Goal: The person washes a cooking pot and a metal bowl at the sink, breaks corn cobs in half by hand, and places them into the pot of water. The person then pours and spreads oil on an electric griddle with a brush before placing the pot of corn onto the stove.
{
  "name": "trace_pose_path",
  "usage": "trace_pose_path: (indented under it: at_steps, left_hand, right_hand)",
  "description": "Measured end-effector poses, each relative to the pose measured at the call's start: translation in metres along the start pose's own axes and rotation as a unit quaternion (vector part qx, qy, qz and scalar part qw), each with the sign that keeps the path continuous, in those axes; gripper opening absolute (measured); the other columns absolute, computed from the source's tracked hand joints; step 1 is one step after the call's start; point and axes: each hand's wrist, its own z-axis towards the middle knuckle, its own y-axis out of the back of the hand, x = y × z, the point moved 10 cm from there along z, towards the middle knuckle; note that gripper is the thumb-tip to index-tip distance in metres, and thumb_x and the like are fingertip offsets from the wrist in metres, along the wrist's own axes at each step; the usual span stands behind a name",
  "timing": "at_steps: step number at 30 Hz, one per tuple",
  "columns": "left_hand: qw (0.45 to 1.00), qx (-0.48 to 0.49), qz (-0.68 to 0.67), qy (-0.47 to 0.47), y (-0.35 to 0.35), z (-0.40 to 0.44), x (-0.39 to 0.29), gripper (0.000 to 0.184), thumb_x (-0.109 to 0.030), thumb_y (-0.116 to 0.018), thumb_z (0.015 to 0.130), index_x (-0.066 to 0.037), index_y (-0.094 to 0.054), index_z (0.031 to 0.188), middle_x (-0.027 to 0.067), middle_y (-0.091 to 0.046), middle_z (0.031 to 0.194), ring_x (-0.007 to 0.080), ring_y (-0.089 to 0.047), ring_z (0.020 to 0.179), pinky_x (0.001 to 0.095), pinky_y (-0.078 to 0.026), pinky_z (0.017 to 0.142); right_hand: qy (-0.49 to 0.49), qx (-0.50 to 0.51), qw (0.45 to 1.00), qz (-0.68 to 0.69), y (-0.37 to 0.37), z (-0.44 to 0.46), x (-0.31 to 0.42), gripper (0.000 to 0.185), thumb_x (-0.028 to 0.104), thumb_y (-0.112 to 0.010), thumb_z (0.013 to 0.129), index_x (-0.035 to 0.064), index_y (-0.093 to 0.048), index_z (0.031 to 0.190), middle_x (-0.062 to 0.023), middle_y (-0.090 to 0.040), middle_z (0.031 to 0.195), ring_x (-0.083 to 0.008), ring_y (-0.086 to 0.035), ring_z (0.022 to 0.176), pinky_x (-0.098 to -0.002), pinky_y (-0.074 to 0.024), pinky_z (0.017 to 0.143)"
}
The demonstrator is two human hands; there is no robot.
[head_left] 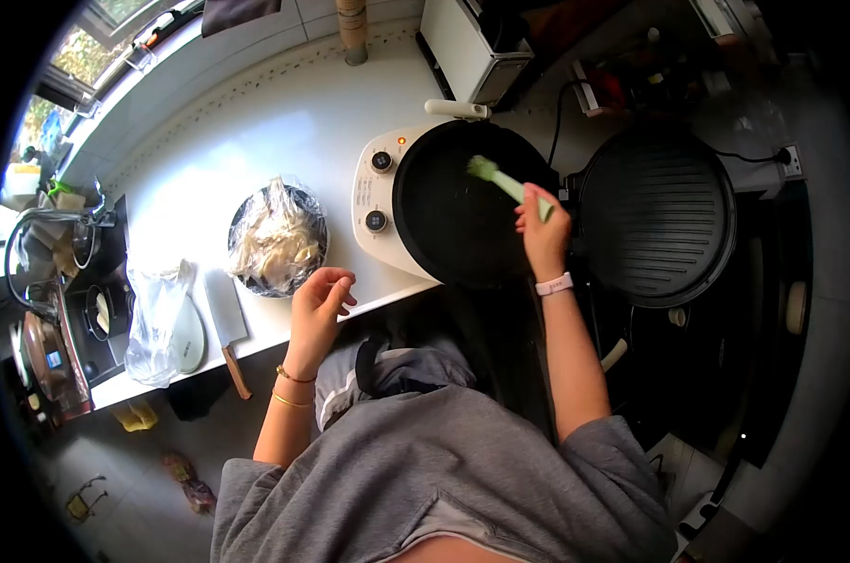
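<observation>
My right hand (545, 239) grips the handle of a pale green basting brush (500, 178). The brush head is over the round black lower plate (453, 225) of an electric griddle, whose white control panel (378, 192) has two knobs and a lit orange light. The ridged lid (658, 220) lies folded open to the right. My left hand (321, 305) hangs near the counter's front edge, empty, with fingers loosely bent and apart. Just beyond it is a dark bowl (246, 283) covered in clear plastic wrap, holding pale pieces of food I cannot identify.
Left of the bowl lie a cleaver (223, 314), its wooden handle past the counter edge, and a clear plastic bag (154, 314) beside a pale rounded board (189, 338). A sink with a faucet (40, 218) is at far left. A white appliance (472, 56) stands behind the griddle.
</observation>
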Motion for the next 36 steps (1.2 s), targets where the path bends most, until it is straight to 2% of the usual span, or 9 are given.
trace_pose_path:
  at_steps: [5, 9, 11, 15, 19, 21, 27, 31, 36]
  left_hand:
    - [1.0, -0.027, -0.009, 0.0, 0.018, -0.002, 0.006, 0.017, -0.017, -0.056, 0.094, -0.001, -0.061, 0.1, 0.0034, -0.063, 0.092, 0.0084, -0.059, 0.072, 0.0209, -0.047, 0.062]
    - [0.999, -0.037, -0.027, 0.003, 0.024, -0.003, 0.01, 0.016, -0.015, -0.057, 0.093, 0.0, -0.062, 0.098, 0.0036, -0.063, 0.09, 0.0087, -0.059, 0.07, 0.0212, -0.046, 0.059]
    - [0.999, -0.034, -0.029, 0.003, 0.023, -0.005, 0.011, 0.016, -0.015, -0.057, 0.093, 0.0, -0.062, 0.098, 0.0036, -0.064, 0.089, 0.0088, -0.059, 0.07, 0.0211, -0.046, 0.059]
    - [0.999, -0.033, -0.023, -0.016, 0.029, -0.004, -0.002, 0.017, -0.016, -0.058, 0.093, 0.0, -0.061, 0.099, 0.0036, -0.064, 0.088, 0.0089, -0.059, 0.07, 0.0211, -0.047, 0.06]
    - [0.998, -0.051, -0.025, -0.008, 0.043, -0.01, 0.009, 0.018, -0.018, -0.056, 0.094, -0.001, -0.061, 0.1, 0.0033, -0.063, 0.092, 0.0088, -0.059, 0.072, 0.0206, -0.047, 0.062]
    - [0.998, -0.057, -0.037, 0.001, 0.046, -0.012, 0.02, 0.018, -0.018, -0.056, 0.094, -0.002, -0.061, 0.1, 0.0032, -0.063, 0.091, 0.0087, -0.059, 0.072, 0.0204, -0.048, 0.062]
    - [0.999, -0.033, -0.033, -0.003, 0.04, -0.01, 0.011, 0.018, -0.019, -0.056, 0.095, -0.002, -0.061, 0.099, 0.0027, -0.063, 0.091, 0.0085, -0.059, 0.072, 0.0207, -0.048, 0.062]
    - [0.999, -0.048, -0.015, -0.02, 0.044, -0.009, -0.001, 0.018, -0.019, -0.056, 0.095, -0.002, -0.061, 0.1, 0.0026, -0.063, 0.092, 0.0085, -0.059, 0.072, 0.0207, -0.047, 0.062]
    - [0.996, -0.076, -0.039, -0.008, 0.054, -0.015, 0.021, 0.019, -0.018, -0.056, 0.094, -0.001, -0.062, 0.099, 0.0036, -0.063, 0.091, 0.0088, -0.059, 0.072, 0.021, -0.047, 0.061]
  right_hand:
    - [-0.043, 0.068, 0.991, -0.103, 0.033, -0.046, 0.007, 0.024, 0.02, -0.06, 0.091, -0.0019, -0.068, 0.097, -0.0084, -0.063, 0.061, -0.0141, -0.061, 0.053, -0.0259, -0.0458, 0.049]
    - [-0.064, 0.15, 0.986, -0.018, -0.031, -0.072, 0.028, 0.024, 0.02, -0.062, 0.09, -0.0022, -0.068, 0.095, -0.0077, -0.062, 0.059, -0.0134, -0.058, 0.049, -0.0279, -0.0443, 0.048]
    - [0.075, 0.149, 0.985, 0.038, -0.079, -0.032, 0.052, 0.025, 0.022, -0.063, 0.09, -0.0021, -0.068, 0.093, -0.0089, -0.063, 0.06, -0.0132, -0.059, 0.051, -0.0278, -0.0449, 0.048]
    - [0.119, -0.015, 0.986, -0.116, -0.005, 0.035, 0.02, 0.026, 0.021, -0.06, 0.09, -0.004, -0.068, 0.089, -0.0177, -0.067, 0.07, -0.0293, -0.067, 0.063, -0.0362, -0.0488, 0.055]
    - [0.046, 0.031, 0.978, -0.201, 0.035, -0.006, 0.021, 0.026, 0.021, -0.06, 0.089, -0.0035, -0.068, 0.091, -0.019, -0.067, 0.072, -0.0331, -0.067, 0.067, -0.037, -0.0505, 0.058]
    - [-0.109, 0.148, 0.973, -0.14, -0.001, -0.06, 0.033, 0.025, 0.02, -0.06, 0.089, -0.0031, -0.068, 0.093, -0.0196, -0.067, 0.074, -0.0328, -0.067, 0.068, -0.0375, -0.0509, 0.059]
    - [0.152, 0.049, 0.972, -0.171, -0.037, 0.012, 0.069, 0.023, 0.02, -0.062, 0.088, -0.0019, -0.067, 0.094, -0.0231, -0.065, 0.084, -0.0387, -0.065, 0.079, -0.0376, -0.0512, 0.067]
    - [0.137, 0.027, 0.96, -0.245, 0.014, 0.026, 0.062, 0.026, 0.023, -0.06, 0.089, -0.0008, -0.069, 0.086, -0.0208, -0.066, 0.079, -0.0365, -0.066, 0.073, -0.0389, -0.051, 0.063]
    - [0.028, 0.18, 0.966, -0.184, 0.003, -0.041, 0.048, 0.023, 0.019, -0.063, 0.087, -0.0033, -0.068, 0.084, -0.0154, -0.064, 0.062, -0.0225, -0.065, 0.055, -0.033, -0.0485, 0.052]
